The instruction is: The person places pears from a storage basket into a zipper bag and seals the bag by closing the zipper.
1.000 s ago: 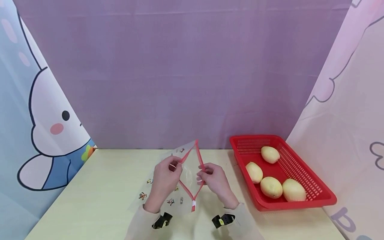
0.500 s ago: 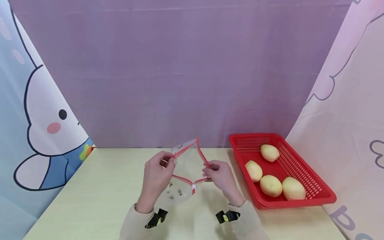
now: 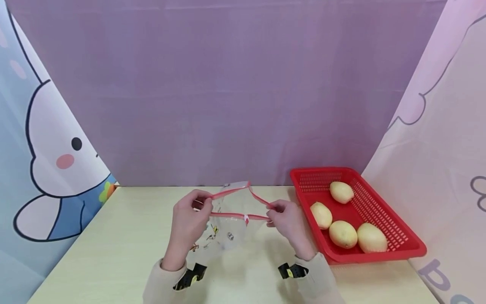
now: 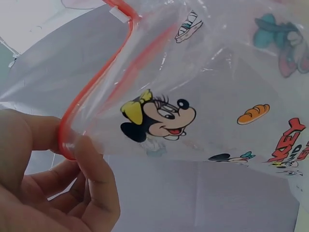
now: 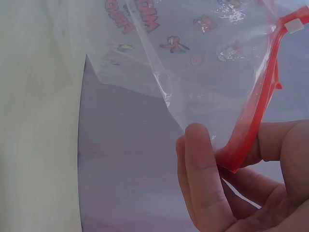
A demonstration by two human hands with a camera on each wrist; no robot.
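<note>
The bag [image 4: 212, 87] is thin, clear plastic film, smooth and glossy, with bright glints along its creases. At its mouth, the zip strip [image 5: 253, 113] is smooth red plastic with a slight sheen; the slider [image 5: 294, 25] on it looks like white plastic. Right of the bag, the basket [image 3: 379, 256] is smooth, softly shiny plastic, and the pale rounded pieces [image 3: 343, 234] look smooth and mostly matt. Below the bag, the worktop [image 3: 125, 236] looks smooth and matt. Behind the bag, the curtain [image 3: 235, 84] is matt, lightly creased cloth.
</note>
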